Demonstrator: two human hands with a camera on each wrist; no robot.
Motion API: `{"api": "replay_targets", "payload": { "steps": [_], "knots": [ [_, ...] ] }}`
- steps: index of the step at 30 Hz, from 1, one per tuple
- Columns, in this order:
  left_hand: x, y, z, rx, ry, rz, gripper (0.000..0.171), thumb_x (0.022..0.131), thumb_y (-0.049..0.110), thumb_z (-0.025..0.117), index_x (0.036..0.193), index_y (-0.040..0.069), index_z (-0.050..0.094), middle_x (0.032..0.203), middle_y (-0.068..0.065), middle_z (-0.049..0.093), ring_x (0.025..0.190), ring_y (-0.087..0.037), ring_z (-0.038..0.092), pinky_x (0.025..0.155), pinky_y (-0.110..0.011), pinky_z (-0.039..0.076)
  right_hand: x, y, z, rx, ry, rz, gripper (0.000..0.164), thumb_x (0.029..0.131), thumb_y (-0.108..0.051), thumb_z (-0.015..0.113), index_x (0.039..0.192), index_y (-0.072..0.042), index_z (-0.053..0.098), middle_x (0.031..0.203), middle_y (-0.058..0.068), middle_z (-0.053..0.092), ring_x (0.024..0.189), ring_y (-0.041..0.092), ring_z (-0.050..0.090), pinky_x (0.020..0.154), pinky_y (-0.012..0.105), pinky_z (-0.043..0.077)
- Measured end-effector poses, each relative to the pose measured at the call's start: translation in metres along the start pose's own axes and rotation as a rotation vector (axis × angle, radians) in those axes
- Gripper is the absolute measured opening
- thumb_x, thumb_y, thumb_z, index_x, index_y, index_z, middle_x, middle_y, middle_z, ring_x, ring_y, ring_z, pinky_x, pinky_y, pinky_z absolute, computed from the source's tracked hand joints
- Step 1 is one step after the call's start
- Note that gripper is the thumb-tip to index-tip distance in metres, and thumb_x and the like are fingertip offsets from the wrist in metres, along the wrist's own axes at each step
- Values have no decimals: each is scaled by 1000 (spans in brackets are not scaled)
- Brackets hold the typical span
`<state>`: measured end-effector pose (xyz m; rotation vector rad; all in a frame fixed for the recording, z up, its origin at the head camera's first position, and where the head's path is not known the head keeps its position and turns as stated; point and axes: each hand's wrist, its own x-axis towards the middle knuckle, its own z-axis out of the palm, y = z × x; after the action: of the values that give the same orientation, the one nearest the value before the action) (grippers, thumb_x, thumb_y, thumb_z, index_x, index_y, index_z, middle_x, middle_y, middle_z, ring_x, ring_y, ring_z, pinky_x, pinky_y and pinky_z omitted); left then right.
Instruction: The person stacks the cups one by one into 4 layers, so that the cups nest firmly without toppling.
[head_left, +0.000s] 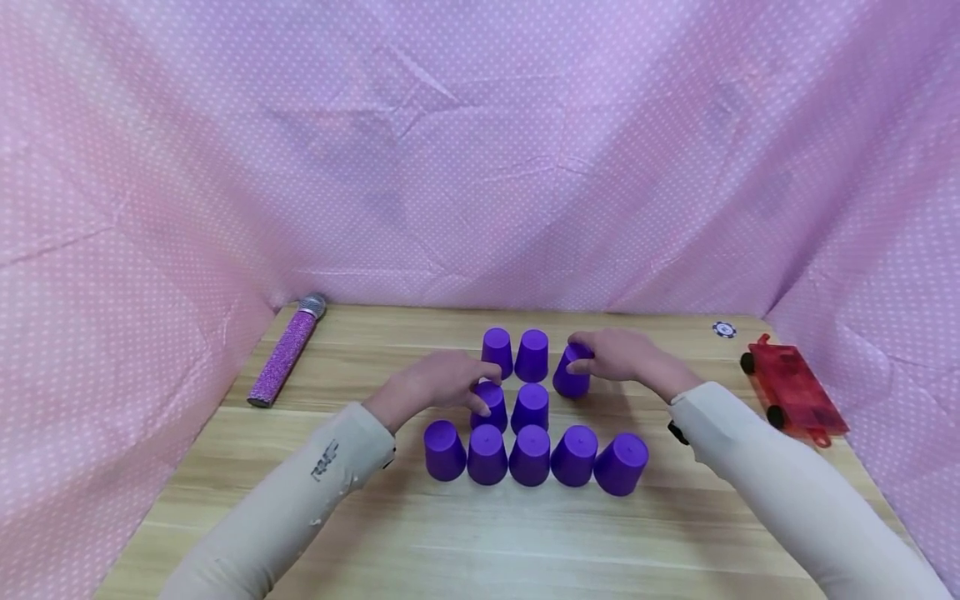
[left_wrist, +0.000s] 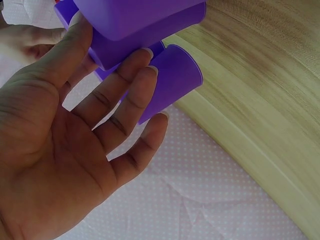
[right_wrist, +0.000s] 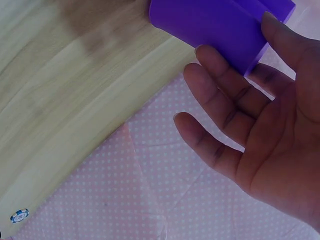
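Note:
Purple cups stand upside down on a wooden table in rows. At the back right, my right hand (head_left: 618,354) pinches a cup (head_left: 573,373) between thumb and fingers; the right wrist view shows this cup (right_wrist: 205,30) at the fingertips. My left hand (head_left: 442,379) has its thumb and forefinger around the left cup (head_left: 489,408) of the middle row. Beside that one stands another middle cup (head_left: 531,408). Two cups, a left one (head_left: 497,354) and a right one (head_left: 532,357), form the back row beside the right hand's cup. Several more make the front row (head_left: 530,456).
A glittery purple microphone (head_left: 285,354) lies at the left of the table (head_left: 510,550). On the right are a red translucent toy vehicle (head_left: 795,392) with black wheels and a poker chip (head_left: 723,330). Pink dotted cloth (head_left: 480,167) hangs around the table's back and sides.

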<state>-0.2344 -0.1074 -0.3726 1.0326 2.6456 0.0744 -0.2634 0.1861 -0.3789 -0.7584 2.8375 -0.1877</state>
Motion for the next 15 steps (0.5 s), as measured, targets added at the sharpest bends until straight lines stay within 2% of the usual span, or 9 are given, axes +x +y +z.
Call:
{"api": "replay_targets", "payload": {
  "steps": [9, 15],
  "knots": [
    [-1, 1, 0, 11, -4, -2, 37, 86, 45, 75, 114, 25, 60, 89, 6, 67, 80, -13, 60, 77, -34, 50, 14, 0, -3, 17, -47, 38, 52, 95, -42, 64, 135, -10, 58, 118, 14, 70, 111, 38, 66, 91, 56, 51],
    [-2, 2, -1, -2, -1, -3, 36, 86, 44, 76, 113, 24, 61, 87, 6, 66, 79, -13, 60, 76, -34, 50, 20, 1, -2, 19, -64, 57, 51, 95, -42, 65, 135, -11, 58, 114, 12, 71, 106, 35, 67, 88, 55, 52]
  ]
}}
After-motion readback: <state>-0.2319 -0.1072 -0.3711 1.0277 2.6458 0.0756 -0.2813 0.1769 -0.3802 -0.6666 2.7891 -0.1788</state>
